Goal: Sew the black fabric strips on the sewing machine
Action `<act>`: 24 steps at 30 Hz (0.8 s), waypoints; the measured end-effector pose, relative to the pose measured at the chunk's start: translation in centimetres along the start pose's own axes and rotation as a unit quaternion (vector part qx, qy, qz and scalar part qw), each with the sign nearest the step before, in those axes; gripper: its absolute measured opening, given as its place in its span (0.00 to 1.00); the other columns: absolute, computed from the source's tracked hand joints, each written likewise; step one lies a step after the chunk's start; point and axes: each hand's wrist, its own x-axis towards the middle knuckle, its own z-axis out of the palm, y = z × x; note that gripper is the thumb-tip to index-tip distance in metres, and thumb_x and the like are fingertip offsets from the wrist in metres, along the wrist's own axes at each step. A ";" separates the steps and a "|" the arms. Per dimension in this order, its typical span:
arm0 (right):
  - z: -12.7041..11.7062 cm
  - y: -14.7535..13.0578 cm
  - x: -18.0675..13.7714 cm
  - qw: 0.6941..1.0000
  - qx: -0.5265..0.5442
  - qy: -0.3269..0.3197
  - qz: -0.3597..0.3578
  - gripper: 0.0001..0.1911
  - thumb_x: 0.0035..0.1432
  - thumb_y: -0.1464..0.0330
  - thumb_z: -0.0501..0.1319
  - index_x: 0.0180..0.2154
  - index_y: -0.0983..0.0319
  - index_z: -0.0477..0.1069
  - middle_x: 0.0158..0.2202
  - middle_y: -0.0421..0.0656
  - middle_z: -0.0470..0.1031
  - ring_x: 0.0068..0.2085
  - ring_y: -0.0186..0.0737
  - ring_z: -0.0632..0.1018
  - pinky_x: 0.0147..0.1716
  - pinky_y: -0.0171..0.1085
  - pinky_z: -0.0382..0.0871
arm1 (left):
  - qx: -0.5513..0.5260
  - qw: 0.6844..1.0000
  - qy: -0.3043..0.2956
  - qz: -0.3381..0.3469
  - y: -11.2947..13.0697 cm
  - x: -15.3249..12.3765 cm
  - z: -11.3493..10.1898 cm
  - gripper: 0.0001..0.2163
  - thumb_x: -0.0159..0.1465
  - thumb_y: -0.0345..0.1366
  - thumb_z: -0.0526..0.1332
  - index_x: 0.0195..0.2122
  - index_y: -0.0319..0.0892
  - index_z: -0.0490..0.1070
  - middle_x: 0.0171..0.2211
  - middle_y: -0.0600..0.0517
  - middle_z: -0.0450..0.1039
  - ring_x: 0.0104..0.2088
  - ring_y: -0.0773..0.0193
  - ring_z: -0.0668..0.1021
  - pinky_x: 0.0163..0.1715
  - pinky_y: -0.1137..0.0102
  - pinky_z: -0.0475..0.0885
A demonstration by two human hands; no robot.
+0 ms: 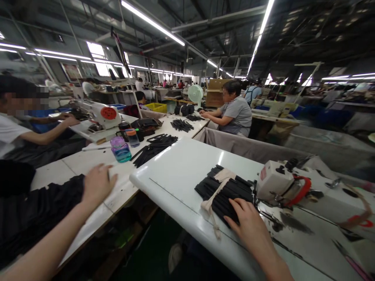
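Note:
My right hand [247, 219] rests on the near end of a bundle of black fabric strips [227, 191] tied with a beige cloth tie [218, 194], on a white sewing table [181, 168]; its fingers lie flat on the strips. My left hand [97, 183] lies open, palm down, on the neighbouring white table [76, 162], at the edge of a pile of black fabric [38, 210]. A white sewing machine [283, 183] with a red part stands just right of the bundle.
A purple and teal water bottle [120, 149] and loose black strips [154, 146] lie beyond my left hand. A person in white [17, 125] works at left, another in grey [236, 113] sits ahead. A gap [146, 242] separates the two tables.

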 end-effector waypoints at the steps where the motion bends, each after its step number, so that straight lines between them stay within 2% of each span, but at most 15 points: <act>1: 0.3 0.0 0.0 1.000 -0.012 0.000 -0.003 0.19 0.61 0.61 0.59 0.50 0.64 0.72 0.45 0.51 0.74 0.44 0.54 0.74 0.44 0.51 0.71 | -0.020 0.999 -0.020 0.030 1.6 -0.9 0.9 0.10 0.63 0.39 0.62 0.39 0.38 0.74 0.44 0.48 0.75 0.48 0.52 0.76 0.51 0.57 0.70; 2: 0.5 0.0 0.1 1.000 -0.023 0.003 -0.005 0.18 0.62 0.62 0.58 0.50 0.64 0.72 0.45 0.51 0.73 0.44 0.53 0.74 0.44 0.51 0.71 | -0.056 0.994 -0.055 0.082 3.9 -2.1 2.0 0.08 0.63 0.38 0.61 0.40 0.41 0.74 0.44 0.49 0.76 0.48 0.56 0.75 0.52 0.61 0.70; 3: 0.7 -0.2 0.1 0.999 -0.034 0.006 -0.006 0.17 0.62 0.62 0.58 0.50 0.64 0.72 0.44 0.51 0.73 0.44 0.53 0.74 0.44 0.50 0.71 | -0.135 0.975 -0.101 0.145 6.8 -3.6 3.3 0.09 0.64 0.36 0.59 0.43 0.40 0.73 0.45 0.47 0.76 0.48 0.56 0.75 0.53 0.61 0.69; 5: 1.0 -0.5 0.0 0.998 -0.053 0.013 -0.008 0.17 0.64 0.63 0.56 0.50 0.64 0.71 0.44 0.51 0.73 0.44 0.52 0.74 0.43 0.48 0.71 | -0.240 0.933 -0.176 0.202 13.2 -7.2 5.7 0.13 0.64 0.36 0.58 0.48 0.39 0.72 0.44 0.45 0.76 0.47 0.54 0.74 0.52 0.60 0.69; 7: 1.1 -0.7 -0.2 0.998 -0.066 0.020 -0.014 0.17 0.65 0.62 0.55 0.50 0.64 0.71 0.44 0.52 0.73 0.44 0.51 0.74 0.43 0.48 0.71 | -0.292 0.911 -0.224 0.184 18.8 -10.5 7.5 0.18 0.61 0.36 0.61 0.53 0.38 0.69 0.44 0.43 0.76 0.45 0.51 0.74 0.50 0.57 0.70; 8: 1.1 -0.8 -0.3 0.997 -0.069 0.023 -0.019 0.17 0.66 0.62 0.55 0.50 0.64 0.71 0.44 0.52 0.74 0.44 0.51 0.74 0.44 0.47 0.71 | -0.318 0.903 -0.243 0.159 20.9 -11.8 8.1 0.20 0.60 0.34 0.61 0.54 0.37 0.68 0.44 0.42 0.76 0.45 0.51 0.75 0.50 0.58 0.70; 10: 1.0 -0.8 -0.4 0.997 -0.071 0.025 -0.031 0.16 0.67 0.62 0.53 0.49 0.64 0.72 0.43 0.51 0.74 0.44 0.49 0.75 0.44 0.47 0.71 | -0.343 0.894 -0.265 0.111 22.9 -13.3 8.8 0.18 0.61 0.32 0.58 0.54 0.37 0.69 0.44 0.41 0.75 0.46 0.51 0.75 0.48 0.59 0.70; 12: 0.7 -1.0 -0.6 0.997 -0.067 0.027 -0.039 0.17 0.68 0.61 0.52 0.48 0.63 0.72 0.42 0.50 0.75 0.43 0.47 0.75 0.44 0.45 0.71 | -0.348 0.888 -0.283 0.101 22.5 -13.5 9.0 0.14 0.62 0.30 0.55 0.47 0.40 0.73 0.40 0.44 0.76 0.42 0.53 0.76 0.45 0.61 0.70; 16: 0.5 -2.3 -1.3 0.997 -0.048 0.029 -0.053 0.17 0.69 0.61 0.50 0.46 0.62 0.73 0.39 0.48 0.76 0.39 0.43 0.77 0.40 0.41 0.73 | -0.331 0.889 -0.295 0.112 17.9 -12.2 8.3 0.10 0.58 0.26 0.54 0.34 0.43 0.74 0.29 0.49 0.72 0.34 0.56 0.74 0.37 0.64 0.68; 20: 1.0 -4.5 -2.1 0.997 -0.028 0.040 -0.065 0.16 0.70 0.63 0.49 0.45 0.61 0.74 0.36 0.47 0.77 0.37 0.41 0.78 0.36 0.39 0.73 | -0.312 0.903 -0.280 0.095 13.9 -10.8 7.3 0.10 0.60 0.28 0.52 0.34 0.42 0.72 0.29 0.49 0.70 0.35 0.56 0.73 0.38 0.63 0.67; 24: 1.6 -5.6 -2.6 0.995 -0.028 0.077 -0.059 0.14 0.69 0.67 0.52 0.47 0.63 0.73 0.38 0.48 0.77 0.38 0.41 0.77 0.38 0.40 0.72 | -0.333 0.895 -0.270 0.122 12.9 -11.7 6.7 0.08 0.63 0.31 0.53 0.35 0.43 0.71 0.32 0.50 0.71 0.37 0.57 0.73 0.40 0.63 0.67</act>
